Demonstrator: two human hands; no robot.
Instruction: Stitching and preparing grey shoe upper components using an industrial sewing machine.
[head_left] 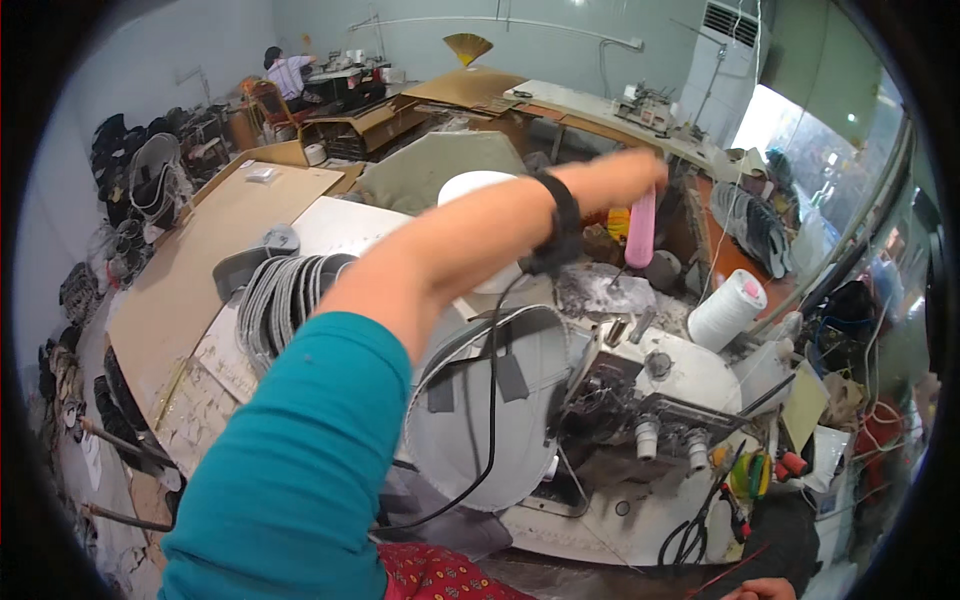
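My left arm, in a teal sleeve with a black band at the wrist, stretches across the work table to the far right. My left hand, blurred, is closed around the top of a long pink object with a rounded lower end; its kind is unclear. Below the arm, a grey curved fabric piece with a pale edge rests against the white sewing machine. Only part of my right hand shows at the lower edge. Its fingers look curled, and whatever they hold is hidden.
A white thread cone stands behind the machine. Stacked grey curved pieces lie on the left. Black scissors sit at the machine's front right. A black cable hangs across the fabric piece. Far back, a person sits at another machine.
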